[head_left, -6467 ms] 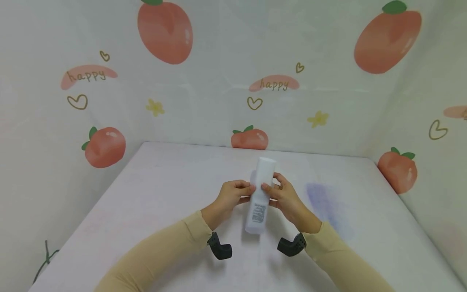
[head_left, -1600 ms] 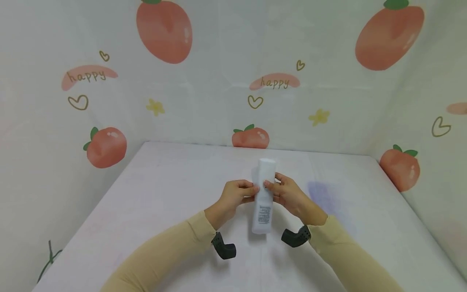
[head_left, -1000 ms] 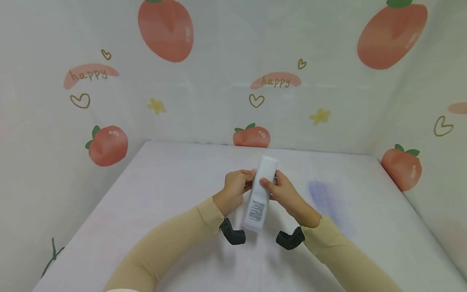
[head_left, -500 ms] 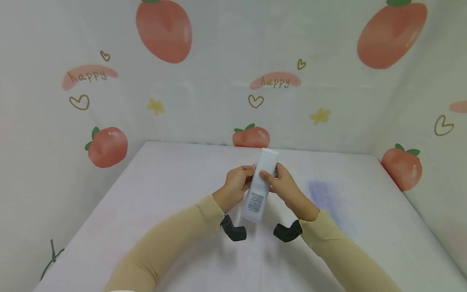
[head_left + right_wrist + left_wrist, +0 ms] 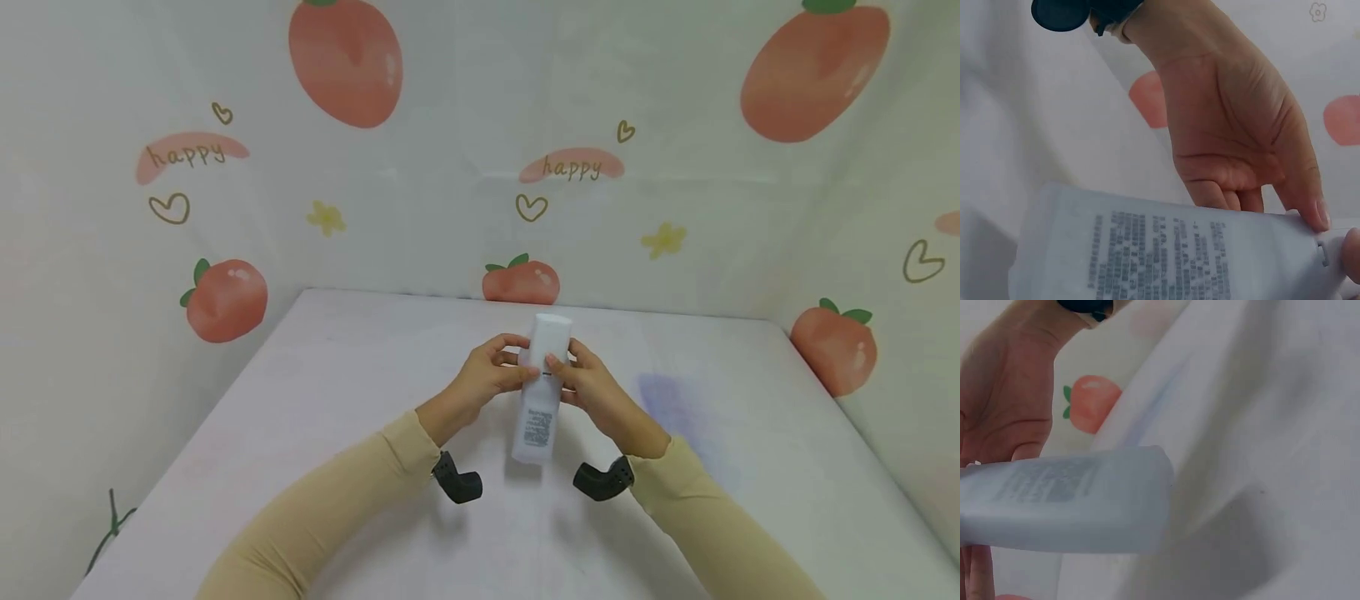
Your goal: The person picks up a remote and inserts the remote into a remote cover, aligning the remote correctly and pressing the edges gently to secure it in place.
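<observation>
A white plastic bottle (image 5: 538, 400) with small grey print on its lower half is held above the white table (image 5: 337, 400), cap end (image 5: 550, 333) pointing away from me. My left hand (image 5: 504, 372) pinches it just below the cap from the left. My right hand (image 5: 576, 375) pinches it there from the right. In the left wrist view the bottle's flat bottom end (image 5: 1085, 506) fills the lower left, with the right hand's palm (image 5: 1004, 394) behind it. The right wrist view shows the printed bottle (image 5: 1160, 256) and the left hand (image 5: 1229, 125) with its fingertips on it.
Cloth walls printed with peaches (image 5: 225, 300) close the table in at the left, back and right. A faint purple stain (image 5: 667, 400) marks the tabletop right of my hands. A thin green cord (image 5: 105, 533) hangs at the lower left edge.
Both hands keep their hold near the cap. The bottle has swung from a slant toward the lower left to nearly straight, and has come slightly nearer to me.
</observation>
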`<control>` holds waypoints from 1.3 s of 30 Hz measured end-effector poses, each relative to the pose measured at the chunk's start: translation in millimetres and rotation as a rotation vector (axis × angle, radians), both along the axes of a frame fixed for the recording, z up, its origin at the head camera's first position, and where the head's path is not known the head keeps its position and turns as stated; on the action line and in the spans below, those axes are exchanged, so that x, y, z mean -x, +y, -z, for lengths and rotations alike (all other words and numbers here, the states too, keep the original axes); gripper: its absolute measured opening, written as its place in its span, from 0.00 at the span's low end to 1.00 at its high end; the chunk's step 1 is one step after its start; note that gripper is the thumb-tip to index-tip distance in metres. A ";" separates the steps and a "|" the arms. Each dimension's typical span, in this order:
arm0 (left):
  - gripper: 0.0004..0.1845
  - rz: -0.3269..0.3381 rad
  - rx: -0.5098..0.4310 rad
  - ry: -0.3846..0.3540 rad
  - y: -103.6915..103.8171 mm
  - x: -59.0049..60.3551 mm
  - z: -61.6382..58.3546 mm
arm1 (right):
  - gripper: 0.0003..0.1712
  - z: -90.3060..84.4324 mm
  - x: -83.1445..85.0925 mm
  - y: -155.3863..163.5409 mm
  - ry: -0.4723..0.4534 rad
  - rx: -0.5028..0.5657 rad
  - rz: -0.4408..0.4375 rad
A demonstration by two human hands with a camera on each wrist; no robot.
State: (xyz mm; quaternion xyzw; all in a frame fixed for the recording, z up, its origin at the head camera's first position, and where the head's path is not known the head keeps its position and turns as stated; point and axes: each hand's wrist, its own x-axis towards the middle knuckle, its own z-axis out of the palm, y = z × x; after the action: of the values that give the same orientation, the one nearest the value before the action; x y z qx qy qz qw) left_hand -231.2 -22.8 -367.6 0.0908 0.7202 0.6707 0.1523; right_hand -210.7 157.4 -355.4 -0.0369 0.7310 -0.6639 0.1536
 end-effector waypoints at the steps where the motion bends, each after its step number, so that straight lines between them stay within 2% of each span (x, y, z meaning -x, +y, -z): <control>1: 0.23 0.006 0.022 0.000 0.2 0.3 -0.8 | 0.33 0.0 -0.5 -0.2 -0.002 -0.003 -0.003; 7: 0.23 0.043 0.145 0.030 4.1 3.2 1.6 | 0.32 2.1 -2.9 -4.6 -0.002 -0.021 -0.005; 10: 0.24 0.051 0.161 0.030 5.5 3.3 4.7 | 0.33 4.6 -3.1 -5.1 -0.002 -0.013 -0.004; 16: 0.26 -0.004 0.032 -0.065 2.6 5.4 4.9 | 0.37 11.2 -4.5 -0.4 -0.038 0.080 0.040; 21: 0.29 -0.007 -0.062 -0.138 -1.1 9.5 2.6 | 0.22 17.8 -8.9 -0.9 -0.046 0.116 0.087; 26: 0.27 0.001 -0.089 -0.162 -0.4 10.7 2.2 | 0.04 23.2 -11.3 -9.7 -0.040 0.241 0.200; 31: 0.27 -0.018 -0.062 -0.107 4.1 10.0 2.2 | 0.10 23.7 -10.4 -19.0 -0.054 0.319 0.336; 35: 0.26 -0.034 -0.034 -0.102 6.5 10.8 1.4 | 0.12 22.3 -8.9 -23.0 -0.071 0.358 0.428; 39: 0.24 0.015 0.026 -0.110 4.8 12.7 -3.1 | 0.13 20.1 -4.3 -22.4 -0.080 0.378 0.471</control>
State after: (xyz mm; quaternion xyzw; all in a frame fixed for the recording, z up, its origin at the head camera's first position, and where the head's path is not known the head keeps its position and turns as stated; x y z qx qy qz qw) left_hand -243.9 -18.1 -364.5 0.0572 0.7187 0.6642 0.1977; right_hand -206.3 135.0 -375.5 0.1316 0.5764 -0.8063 0.0144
